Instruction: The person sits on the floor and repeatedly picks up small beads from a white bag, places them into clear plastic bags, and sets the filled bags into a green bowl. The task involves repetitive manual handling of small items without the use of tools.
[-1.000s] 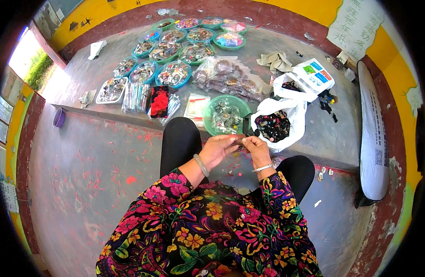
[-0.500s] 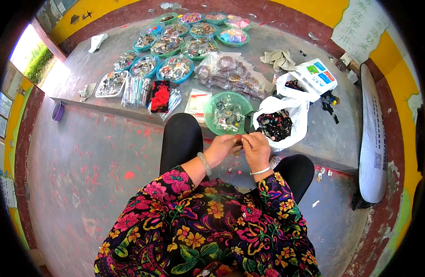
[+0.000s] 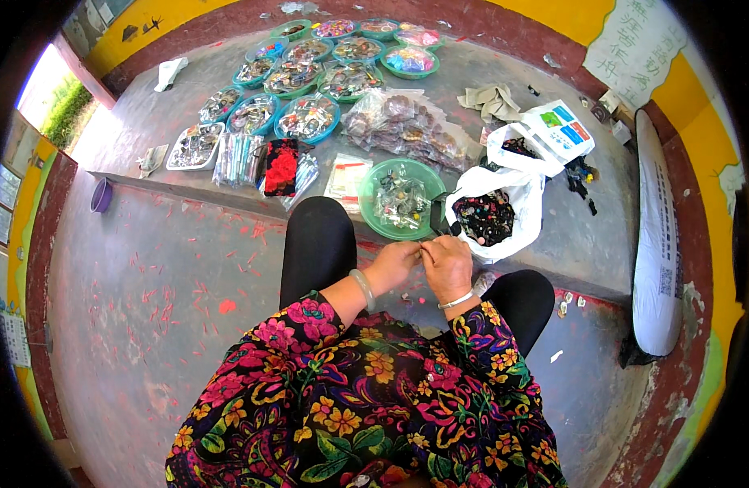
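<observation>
My left hand (image 3: 393, 266) and my right hand (image 3: 448, 267) meet fingertip to fingertip above my lap. Both are closed in a pinch, and whatever they hold is too small or too hidden to name. Just beyond them stands a green plastic basin (image 3: 376, 221) with small clear packets (image 3: 403, 199) in it. A white plastic bag (image 3: 527, 220), its mouth spread wide, sits to the right of the basin and holds a heap of small dark pieces (image 3: 484, 218). Some black thing (image 3: 446, 220) lies between basin and bag, close to my right fingertips.
Several basins (image 3: 334, 114) of small packaged goods stand on the raised concrete step. Nearer lie a white tray (image 3: 175, 163), a red-and-black pouch (image 3: 282, 168), printed cards (image 3: 348, 180) and a pile of clear bags (image 3: 403, 130). A second white bag (image 3: 553, 134) is at right, a long wrapped roll (image 3: 657, 244) beyond it.
My fingers have drawn tighter together, and the reddish bit that showed between them is no longer visible. Both hands have shifted very slightly; the basin and bags stay put.
</observation>
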{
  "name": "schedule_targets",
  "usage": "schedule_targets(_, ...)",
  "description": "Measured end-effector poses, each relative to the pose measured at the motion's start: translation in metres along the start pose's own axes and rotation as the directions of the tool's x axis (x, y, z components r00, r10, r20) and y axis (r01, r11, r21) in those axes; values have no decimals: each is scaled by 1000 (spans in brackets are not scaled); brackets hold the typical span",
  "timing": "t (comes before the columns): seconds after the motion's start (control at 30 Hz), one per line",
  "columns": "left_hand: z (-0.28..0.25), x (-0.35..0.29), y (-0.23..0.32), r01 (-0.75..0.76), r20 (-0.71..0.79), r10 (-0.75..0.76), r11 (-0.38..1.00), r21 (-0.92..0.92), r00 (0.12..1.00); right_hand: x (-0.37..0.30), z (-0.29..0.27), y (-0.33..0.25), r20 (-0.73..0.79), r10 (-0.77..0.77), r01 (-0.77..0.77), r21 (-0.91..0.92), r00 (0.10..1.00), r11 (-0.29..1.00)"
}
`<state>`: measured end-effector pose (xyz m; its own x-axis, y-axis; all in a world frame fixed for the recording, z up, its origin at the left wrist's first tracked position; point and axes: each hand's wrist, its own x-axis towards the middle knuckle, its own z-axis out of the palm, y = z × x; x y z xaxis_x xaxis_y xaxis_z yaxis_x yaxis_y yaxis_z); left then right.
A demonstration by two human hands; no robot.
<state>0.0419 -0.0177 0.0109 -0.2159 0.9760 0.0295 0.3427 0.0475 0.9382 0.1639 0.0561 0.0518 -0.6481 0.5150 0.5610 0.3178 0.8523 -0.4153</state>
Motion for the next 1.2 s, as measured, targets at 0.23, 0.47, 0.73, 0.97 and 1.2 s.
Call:
schedule_targets(0.23, 0, -2, 2, -89, -11, 91, 986, 138, 996, -3, 0, -3, 73, -44, 51, -102, 996, 993)
schedule_targets(0.47, 2, -3, 4, -137, -28, 144, 977, 165, 989, -3, 1, -2, 70, -1, 6, -73, 998, 997)
schedule_targets(0.73, 3, -4, 1, -125, -37, 136, 968, 216, 990, -3, -3, -5, 105, -14, 25, -99, 994, 995)
schedule_targets(0.97, 4, -5, 3, -158, -29, 168, 965, 211, 985, -4, -1, -4, 135, 8, 10, -129, 991, 992)
schedule_targets(1.2, 5, -5, -1, -169, -39, 182, 960, 223, 983, -3, -5, -5, 165, 7, 11, -108, 986, 994)
